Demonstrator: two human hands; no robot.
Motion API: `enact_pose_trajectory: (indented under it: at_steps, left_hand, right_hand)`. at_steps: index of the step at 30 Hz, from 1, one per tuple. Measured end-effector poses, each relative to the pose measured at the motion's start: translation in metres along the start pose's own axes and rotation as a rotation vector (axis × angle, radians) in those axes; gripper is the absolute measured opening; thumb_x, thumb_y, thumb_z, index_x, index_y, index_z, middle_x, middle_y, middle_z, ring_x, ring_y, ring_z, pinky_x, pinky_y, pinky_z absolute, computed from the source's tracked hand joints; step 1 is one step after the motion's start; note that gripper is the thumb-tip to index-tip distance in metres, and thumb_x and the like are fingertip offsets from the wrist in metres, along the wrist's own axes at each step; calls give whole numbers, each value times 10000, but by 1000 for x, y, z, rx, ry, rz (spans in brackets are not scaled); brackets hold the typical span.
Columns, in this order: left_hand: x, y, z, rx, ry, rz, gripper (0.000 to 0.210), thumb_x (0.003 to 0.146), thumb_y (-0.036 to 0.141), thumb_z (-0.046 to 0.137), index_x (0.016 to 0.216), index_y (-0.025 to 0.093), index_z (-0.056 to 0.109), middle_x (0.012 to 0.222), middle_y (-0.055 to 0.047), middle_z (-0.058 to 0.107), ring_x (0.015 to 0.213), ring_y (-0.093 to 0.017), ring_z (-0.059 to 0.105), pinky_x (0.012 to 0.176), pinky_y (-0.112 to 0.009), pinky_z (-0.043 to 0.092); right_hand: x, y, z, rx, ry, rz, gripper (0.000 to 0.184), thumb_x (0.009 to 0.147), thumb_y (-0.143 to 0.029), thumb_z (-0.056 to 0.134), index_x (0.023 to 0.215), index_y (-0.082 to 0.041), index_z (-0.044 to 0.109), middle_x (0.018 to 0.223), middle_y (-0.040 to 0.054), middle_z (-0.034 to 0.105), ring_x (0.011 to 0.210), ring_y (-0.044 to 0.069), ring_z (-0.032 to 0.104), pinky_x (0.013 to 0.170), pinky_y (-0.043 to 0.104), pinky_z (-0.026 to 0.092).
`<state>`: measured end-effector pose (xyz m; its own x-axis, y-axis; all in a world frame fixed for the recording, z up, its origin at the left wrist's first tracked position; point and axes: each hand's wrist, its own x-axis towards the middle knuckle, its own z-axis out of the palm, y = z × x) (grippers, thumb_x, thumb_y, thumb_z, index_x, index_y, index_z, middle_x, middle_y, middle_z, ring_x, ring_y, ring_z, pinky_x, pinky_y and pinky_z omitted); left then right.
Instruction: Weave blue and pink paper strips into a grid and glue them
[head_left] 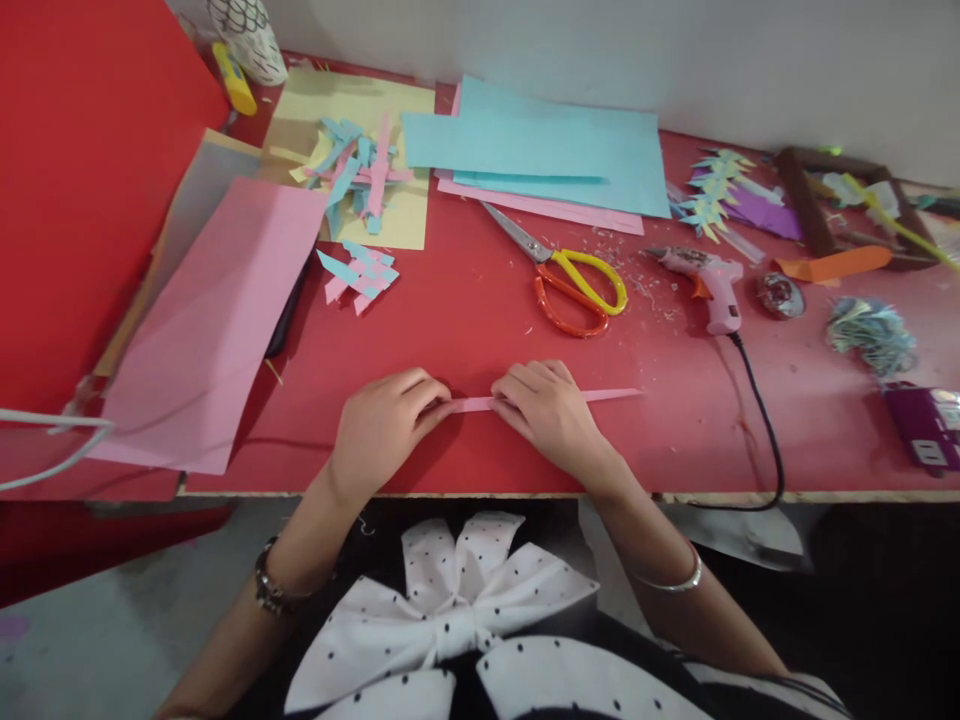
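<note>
A narrow pink paper strip (pixel 474 404) lies crosswise near the front of the red table. My left hand (pixel 391 425) pinches its left end between thumb and fingers. Farther along the strip, my right hand (pixel 551 415) grips it, and the tail of the strip sticks out to the right past that hand. A short stretch of strip shows between the two hands. Beyond them lie scissors (pixel 559 275) with one yellow and one red handle loop. A small woven piece of pink and blue paper strips (pixel 364 277) rests up and to the left.
Cut strips (pixel 360 170) are heaped on a yellow sheet (pixel 409 225). Blue paper sheets (pixel 555 140) lie at the back, a pink sheet (pixel 217 320) at left. On the right are a pink glue gun (pixel 709 280) with its cord, a wooden frame (pixel 817 215) and a yarn bundle (pixel 870 335).
</note>
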<state>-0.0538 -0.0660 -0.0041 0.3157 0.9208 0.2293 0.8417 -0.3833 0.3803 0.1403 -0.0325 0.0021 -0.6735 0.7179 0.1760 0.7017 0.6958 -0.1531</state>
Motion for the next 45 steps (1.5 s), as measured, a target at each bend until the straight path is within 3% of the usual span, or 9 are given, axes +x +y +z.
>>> enact_pose_trajectory:
  at_steps: [5, 12, 26, 45]
  left_hand:
    - [1, 1, 0, -28, -20, -56, 293, 877, 382, 451, 747, 178, 616, 714, 3, 632, 605, -117, 556, 499, -213, 334]
    - [3, -1, -1, -22, -47, -58, 256, 854, 384, 495, 753, 185, 620, 678, 9, 607, 581, -117, 520, 515, -224, 326]
    - [0, -18, -7, -124, -79, -17, 349, 891, 426, 392, 765, 184, 610, 697, -7, 598, 608, -118, 535, 564, -235, 374]
    - [-20, -28, -10, -41, 26, -113, 324, 904, 395, 358, 809, 195, 595, 664, -8, 568, 586, -129, 538, 548, -233, 427]
  right_hand:
    - [0, -1, 0, 17, 7, 33, 271, 910, -286, 391, 759, -197, 597, 704, -7, 610, 665, 135, 469, 799, 301, 214]
    - [0, -4, -1, 46, -11, 97, 265, 909, -277, 396, 743, -196, 586, 705, -12, 613, 682, 134, 480, 773, 331, 168]
    - [0, -3, -1, 76, -36, 123, 235, 897, -266, 411, 749, -200, 581, 706, -14, 595, 676, 133, 462, 777, 330, 173]
    - [-1, -2, 0, 105, -35, 122, 225, 894, -251, 407, 750, -198, 571, 706, -17, 585, 676, 130, 455, 799, 321, 187]
